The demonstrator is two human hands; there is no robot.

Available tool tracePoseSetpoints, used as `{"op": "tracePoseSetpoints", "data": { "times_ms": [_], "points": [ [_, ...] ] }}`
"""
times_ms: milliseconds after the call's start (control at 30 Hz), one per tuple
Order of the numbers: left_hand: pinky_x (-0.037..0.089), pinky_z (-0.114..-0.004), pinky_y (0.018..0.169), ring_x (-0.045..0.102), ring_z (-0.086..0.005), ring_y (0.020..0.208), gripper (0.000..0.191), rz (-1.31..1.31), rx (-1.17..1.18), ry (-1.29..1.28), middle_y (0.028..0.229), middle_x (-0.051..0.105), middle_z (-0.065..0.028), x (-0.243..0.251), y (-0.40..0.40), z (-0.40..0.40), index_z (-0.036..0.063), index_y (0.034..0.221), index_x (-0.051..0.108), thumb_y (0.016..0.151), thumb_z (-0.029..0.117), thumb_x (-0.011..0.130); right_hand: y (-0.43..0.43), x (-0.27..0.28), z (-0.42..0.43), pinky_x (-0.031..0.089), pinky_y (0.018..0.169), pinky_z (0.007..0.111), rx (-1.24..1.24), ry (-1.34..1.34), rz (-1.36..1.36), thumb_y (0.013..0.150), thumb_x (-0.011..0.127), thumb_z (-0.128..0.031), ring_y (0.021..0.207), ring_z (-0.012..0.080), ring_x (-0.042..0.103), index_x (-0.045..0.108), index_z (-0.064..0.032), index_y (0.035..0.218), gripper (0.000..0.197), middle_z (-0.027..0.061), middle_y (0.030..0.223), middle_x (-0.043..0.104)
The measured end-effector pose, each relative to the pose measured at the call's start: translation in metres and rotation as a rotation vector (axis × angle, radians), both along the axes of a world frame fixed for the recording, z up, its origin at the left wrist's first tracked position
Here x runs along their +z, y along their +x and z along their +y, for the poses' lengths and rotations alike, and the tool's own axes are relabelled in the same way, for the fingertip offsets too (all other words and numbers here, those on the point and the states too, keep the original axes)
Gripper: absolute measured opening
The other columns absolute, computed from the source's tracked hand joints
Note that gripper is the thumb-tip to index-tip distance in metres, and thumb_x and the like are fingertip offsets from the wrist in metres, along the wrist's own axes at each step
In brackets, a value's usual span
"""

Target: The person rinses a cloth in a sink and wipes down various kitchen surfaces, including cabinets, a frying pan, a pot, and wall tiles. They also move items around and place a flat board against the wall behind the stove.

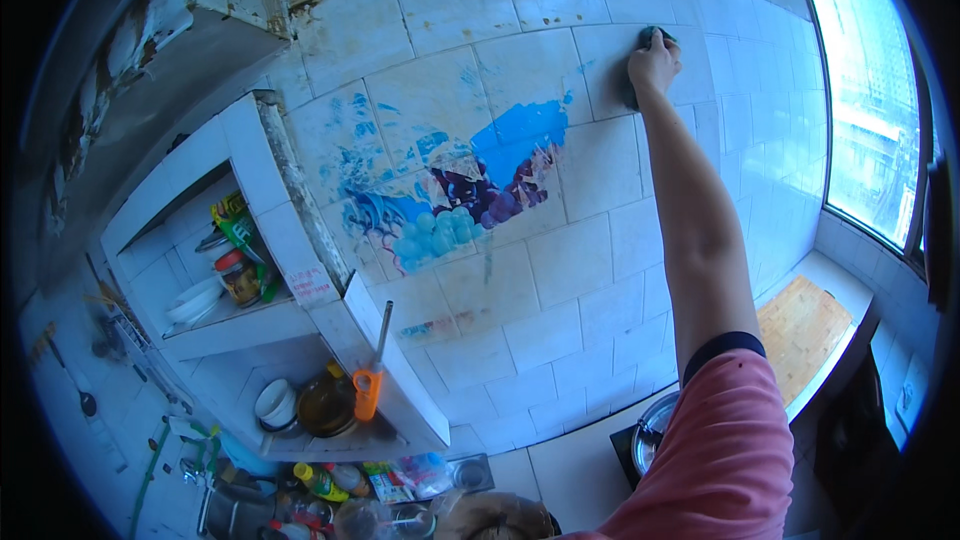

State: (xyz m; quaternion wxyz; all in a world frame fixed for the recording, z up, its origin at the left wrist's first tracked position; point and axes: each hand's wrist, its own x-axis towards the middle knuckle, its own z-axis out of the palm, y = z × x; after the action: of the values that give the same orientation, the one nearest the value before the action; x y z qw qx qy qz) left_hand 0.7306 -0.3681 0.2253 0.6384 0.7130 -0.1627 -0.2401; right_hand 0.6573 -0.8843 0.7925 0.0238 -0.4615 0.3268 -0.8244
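My right hand [655,66] reaches up and grips a dark green scouring pad [651,35], pressed against the white wall tiles [607,82] at the upper right. Part of the pad is hidden behind my fingers. To the left of this hand, torn remains of a sticker with a blue ground and fruit print [521,136] cling to the tiles, with blue flecks and smears around them. My left hand is out of view.
Tiled shelves at left hold bowls [276,403], a jar [238,277] and an oil jug [327,405]; an orange lighter [367,394] hangs at their edge. Bottles [320,481] crowd the counter below. A wooden board [804,334] lies under the window [866,101]. A metal pot lid [651,431] shows beside my sleeve.
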Motion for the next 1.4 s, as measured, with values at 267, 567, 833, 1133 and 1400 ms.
{"op": "tracePoseSetpoints", "data": {
  "times_ms": [267, 567, 833, 1133, 1400],
  "points": [
    [0.048, -0.025, 0.06, 0.058, -0.014, 0.07, 0.029, -0.008, -0.038, 0.01, 0.078, 0.061, -0.0069, -0.004, -0.033, -0.008, 0.0007, 0.1, 0.056, 0.08, 0.021, 0.061, 0.138, -0.089, 0.159, 0.04, 0.086, 0.039, 0.523, -0.838, 0.655, 0.069, 0.05, 0.0, 0.104, 0.0309, 0.048, 0.056, -0.0045, 0.11, 0.041, 0.0162, 0.111, 0.051],
    [0.048, -0.025, 0.061, 0.059, -0.0144, 0.071, 0.03, 0.042, 0.101, 0.114, 0.079, 0.061, -0.0072, -0.012, -0.052, 0.042, 0.0005, 0.102, 0.056, 0.081, 0.021, 0.061, 0.012, -0.086, -0.016, 0.04, 0.077, 0.044, -0.195, -0.352, 0.194, 0.071, 0.046, -0.004, 0.084, 0.0324, 0.054, 0.058, -0.0086, 0.097, 0.029, 0.0135, 0.087, 0.057],
    [0.049, -0.025, 0.061, 0.059, -0.0148, 0.072, 0.031, 0.122, 0.321, 0.234, 0.08, 0.061, -0.0074, -0.041, -0.075, 0.141, 0.0004, 0.103, 0.056, 0.081, 0.022, 0.061, -0.002, -0.139, -0.062, 0.04, 0.09, 0.037, 0.214, -0.141, -0.292, 0.074, 0.046, -0.003, 0.1, 0.0312, 0.054, 0.059, 0.0015, 0.104, 0.033, 0.0172, 0.105, 0.06],
    [0.049, -0.026, 0.062, 0.059, -0.0151, 0.073, 0.032, 0.089, 0.389, 0.296, 0.081, 0.061, -0.0077, -0.073, -0.147, 0.234, 0.0002, 0.104, 0.056, 0.081, 0.022, 0.061, 0.12, -0.248, 0.153, 0.034, 0.1, 0.041, 0.505, -0.516, 0.448, 0.069, 0.048, 0.008, 0.116, 0.0349, 0.044, 0.055, -0.0046, 0.115, 0.048, 0.0164, 0.124, 0.048],
    [0.049, -0.031, 0.07, 0.062, -0.0202, 0.077, 0.028, -0.038, 0.276, 0.473, 0.087, 0.063, -0.0145, -0.081, -0.187, 0.24, -0.0012, 0.103, 0.058, 0.086, 0.021, 0.055, 0.166, -0.456, 0.182, 0.038, 0.096, 0.037, 0.945, -0.79, 1.357, 0.084, 0.052, -0.015, 0.114, 0.0287, 0.047, 0.055, -0.0084, 0.114, 0.031, 0.01, 0.122, 0.05]
  ]
}}
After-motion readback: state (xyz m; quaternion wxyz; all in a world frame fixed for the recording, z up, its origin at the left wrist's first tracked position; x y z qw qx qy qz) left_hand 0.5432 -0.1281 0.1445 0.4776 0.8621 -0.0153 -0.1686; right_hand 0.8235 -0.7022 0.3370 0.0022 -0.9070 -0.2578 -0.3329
